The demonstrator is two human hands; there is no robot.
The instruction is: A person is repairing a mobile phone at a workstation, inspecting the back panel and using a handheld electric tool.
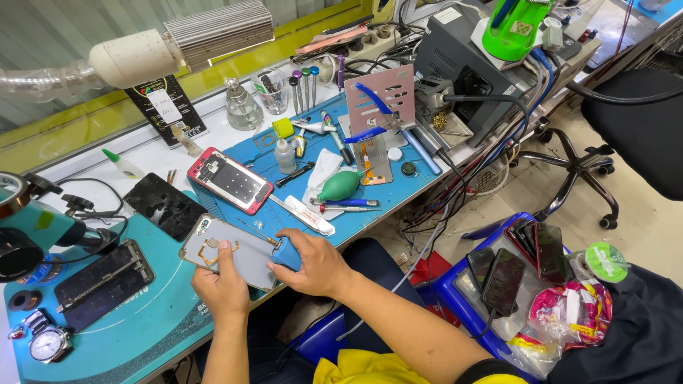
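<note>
1. Your landmark is the grey phone back cover [231, 250], which lies inner side up at the near edge of the teal work mat [135, 331], with its camera hole at the far-left corner.
2. Your left hand [222, 284] clamps the near edge of the cover. The thumb presses on a gold flex cable [211, 250] on its inner face and the fingers are curled underneath.
3. Your right hand [316, 262] is closed around a small blue-handled tool [287, 254] at the right end of the cover. Its thin metal tip [256, 232] reaches out over the cover surface.
4. Just beyond the cover lies a red-framed phone [230, 180], open side up, on the blue mat [398, 174].
5. Left of the cover rests a black cracked screen panel [165, 206]. Further left and nearer lies a dark phone assembly [103, 283].
6. Right of the red-framed phone and beyond the cover, find a green rubber air blower [340, 185], a white spudger [309, 215] and a pen-like tool [341, 203].
7. Well to the right of the cover, below the bench, a blue basket [455, 284] holds several phones [523, 259].
8. A wristwatch [48, 344] lies at the far-left near corner of the teal work mat.
</note>
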